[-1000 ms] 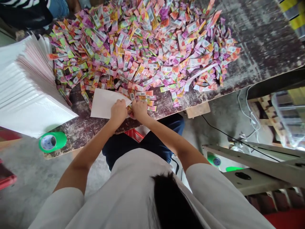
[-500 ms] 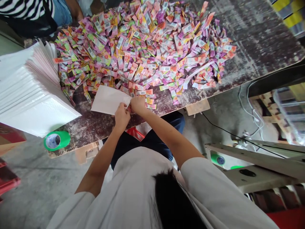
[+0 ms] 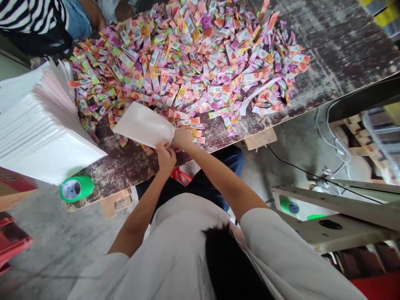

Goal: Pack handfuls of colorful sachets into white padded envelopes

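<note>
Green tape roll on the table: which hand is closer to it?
Left. The left hand is right of the green tape roll, at the near edge of the white bag; the right hand is farther right, at the bag's right end.

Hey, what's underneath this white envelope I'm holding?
Along the near edge of the envelope, a few sachets poke out, with bare table just below them. Whatever lies beneath its middle is covered, so I can't tell.
</note>
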The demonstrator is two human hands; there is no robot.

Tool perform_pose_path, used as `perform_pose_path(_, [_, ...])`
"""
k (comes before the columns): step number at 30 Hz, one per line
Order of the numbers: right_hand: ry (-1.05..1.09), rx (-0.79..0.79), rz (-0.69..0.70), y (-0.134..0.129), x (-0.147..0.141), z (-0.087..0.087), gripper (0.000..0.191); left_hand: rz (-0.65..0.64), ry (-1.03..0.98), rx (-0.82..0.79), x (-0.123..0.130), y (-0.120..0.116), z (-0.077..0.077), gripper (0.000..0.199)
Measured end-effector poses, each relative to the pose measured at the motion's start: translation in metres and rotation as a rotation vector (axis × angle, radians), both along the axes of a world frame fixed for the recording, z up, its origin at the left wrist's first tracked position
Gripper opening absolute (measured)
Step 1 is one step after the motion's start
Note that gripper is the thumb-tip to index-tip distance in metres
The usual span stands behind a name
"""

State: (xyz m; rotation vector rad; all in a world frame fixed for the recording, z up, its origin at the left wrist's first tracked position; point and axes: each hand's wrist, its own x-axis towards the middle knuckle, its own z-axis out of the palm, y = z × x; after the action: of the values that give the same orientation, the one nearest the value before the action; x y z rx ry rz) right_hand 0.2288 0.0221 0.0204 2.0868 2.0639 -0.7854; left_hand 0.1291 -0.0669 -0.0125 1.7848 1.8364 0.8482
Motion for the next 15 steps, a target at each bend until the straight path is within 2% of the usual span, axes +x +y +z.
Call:
perform_pose_path(3, [0.080, -0.061, -0.025, -0.002, 0.009, 0.000, 0.040, 0.267, -0.066, 0.024, -0.001, -0.010, -0.016, 0.061])
perform_pose_path(4, [0.094, -0.065, -0.040, -0.002, 0.011, 0.000, 0.042, 0.304, -0.081, -0.008, -0.003, -0.009, -0.019, 0.063])
perform_pose_path(5, [0.113, -0.070, -0.056, -0.002, 0.012, -0.001, 0.043, 0.305, -0.092, -0.063, -0.005, -0.007, -0.019, 0.056])
perform_pose_path(8, [0.245, -0.100, -0.109, -0.003, 0.012, -0.003, 0.044, 0.178, -0.017, -0.273, -0.014, 0.007, -0.013, 0.023])
perform_pose_path(10, [0.431, -0.133, -0.179, -0.005, 0.011, -0.005, 0.045, 0.110, 0.120, -0.357, -0.019, 0.014, -0.007, 0.020])
perform_pose_path(12, [0.674, -0.175, -0.302, -0.008, 0.009, -0.008, 0.046, 0.059, 0.212, -0.369, -0.022, 0.016, -0.004, 0.019])
perform_pose_path(13, [0.784, -0.204, -0.371, -0.010, 0.009, -0.009, 0.046, 0.021, 0.202, -0.370, -0.023, 0.013, -0.003, 0.018])
perform_pose_path(15, [0.911, -0.237, -0.479, -0.016, 0.008, -0.011, 0.042, -0.084, 0.058, -0.395, -0.024, 0.004, -0.003, 0.013])
